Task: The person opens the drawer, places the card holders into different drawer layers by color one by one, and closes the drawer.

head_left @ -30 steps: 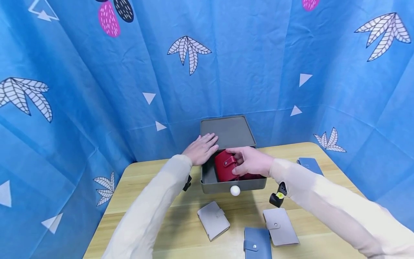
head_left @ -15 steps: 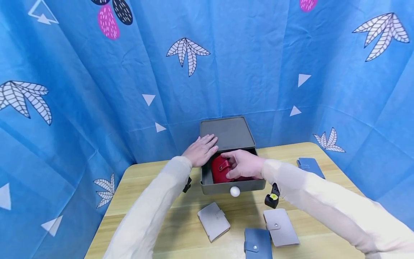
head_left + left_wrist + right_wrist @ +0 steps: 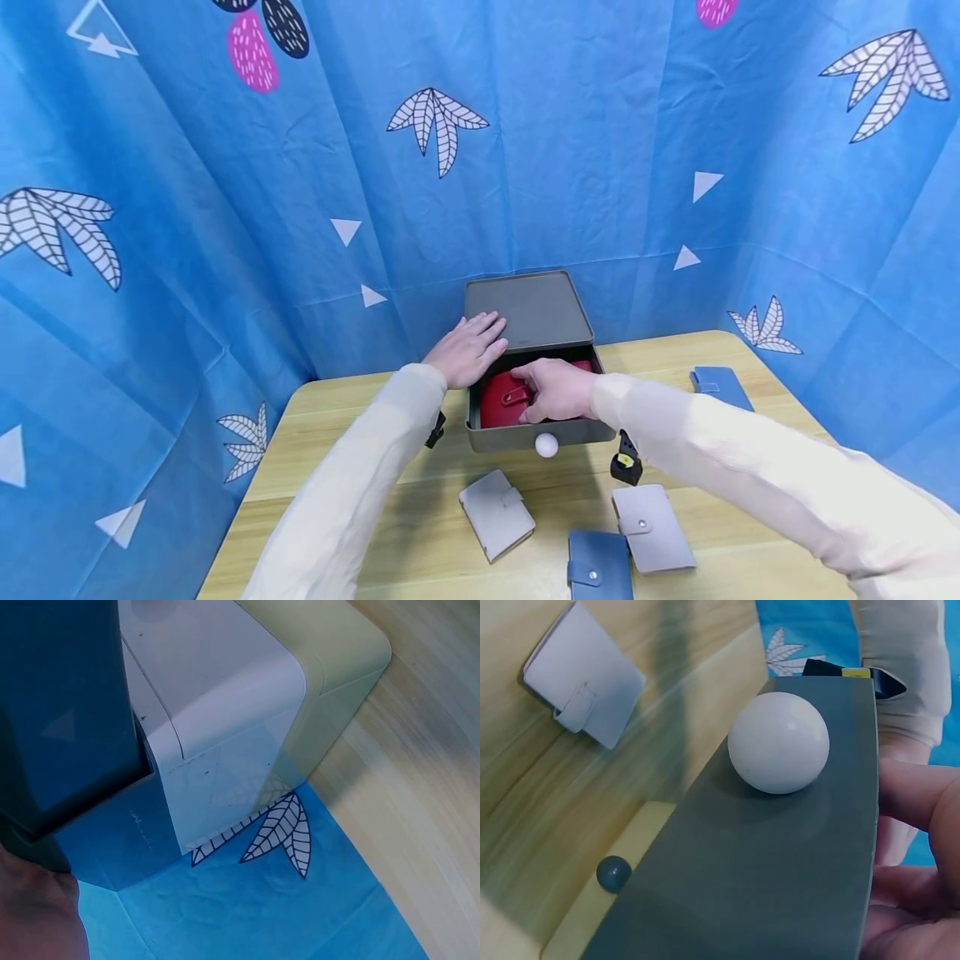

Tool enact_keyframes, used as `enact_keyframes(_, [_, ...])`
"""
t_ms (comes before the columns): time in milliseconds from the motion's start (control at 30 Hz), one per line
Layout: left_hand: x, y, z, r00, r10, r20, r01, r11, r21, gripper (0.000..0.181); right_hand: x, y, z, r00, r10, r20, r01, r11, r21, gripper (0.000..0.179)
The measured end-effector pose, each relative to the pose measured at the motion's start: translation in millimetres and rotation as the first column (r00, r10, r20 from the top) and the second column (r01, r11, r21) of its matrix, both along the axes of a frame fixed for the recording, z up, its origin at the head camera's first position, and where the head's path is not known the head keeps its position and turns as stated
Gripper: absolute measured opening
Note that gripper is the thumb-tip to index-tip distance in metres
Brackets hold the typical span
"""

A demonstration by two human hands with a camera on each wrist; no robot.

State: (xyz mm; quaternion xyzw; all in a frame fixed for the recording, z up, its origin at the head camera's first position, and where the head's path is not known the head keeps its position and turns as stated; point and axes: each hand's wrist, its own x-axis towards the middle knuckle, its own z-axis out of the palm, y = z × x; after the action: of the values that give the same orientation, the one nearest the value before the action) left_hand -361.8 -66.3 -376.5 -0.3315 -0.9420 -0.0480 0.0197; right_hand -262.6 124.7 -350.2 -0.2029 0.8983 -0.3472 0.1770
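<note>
A small drawer chest with a grey top stands at the back of the table, its grey top drawer pulled out, a white knob on the front. My left hand lies with fingers extended over the chest's left edge, beside the drawer. Inside the drawer, my right hand grips a red snap-strap wallet by its right side, thumb in front and fingers behind. Another red item shows partly behind this hand. In the right wrist view the drawer front hides the wallet.
On the table lie two light grey wallets and two blue wallets, one near the front and one at the right edge. A white tier and a cream tier sit beneath the grey one. A blue curtain hangs behind.
My right hand has moved left and down into the drawer with the red wallet, uncovering the other red item. My left hand has stayed in place.
</note>
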Motion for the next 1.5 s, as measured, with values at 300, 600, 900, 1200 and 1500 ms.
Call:
enact_keyframes(300, [1.2, 0.2, 1.7, 1.0, 0.001, 0.005, -0.001, 1.0, 0.001, 0.06, -1.9, -9, 5.0, 0.999, 0.015, -0.049, -0.012, 0.998, 0.069, 0.07])
enact_keyframes(600, [3.4, 1.2, 3.5, 1.0, 0.005, 0.012, -0.005, 1.0, -0.007, 0.059, -7.4, -9, 4.1, 0.994, -0.013, -0.104, 0.029, 0.988, 0.154, 0.07])
enact_keyframes(900, [3.7, 0.8, 2.7, 1.0, 0.004, 0.01, -0.005, 1.0, 0.005, 0.06, -11.0, -10, 2.8, 0.987, 0.056, -0.151, -0.013, 0.962, 0.271, 0.066])
enact_keyframes(1200, [2.9, -0.9, 1.6, 1.0, 0.003, 0.01, -0.003, 1.0, 0.012, 0.06, -10.9, -14, 2.2, 0.958, 0.143, -0.249, -0.036, 0.92, 0.391, 0.05])
enact_keyframes(1500, [1.8, -0.7, 0.9, 1.0, -0.007, 0.0, 0.007, 1.0, 0.024, 0.06, -11.3, -15, -3.4, 0.935, 0.172, -0.311, -0.022, 0.901, 0.434, 0.043])
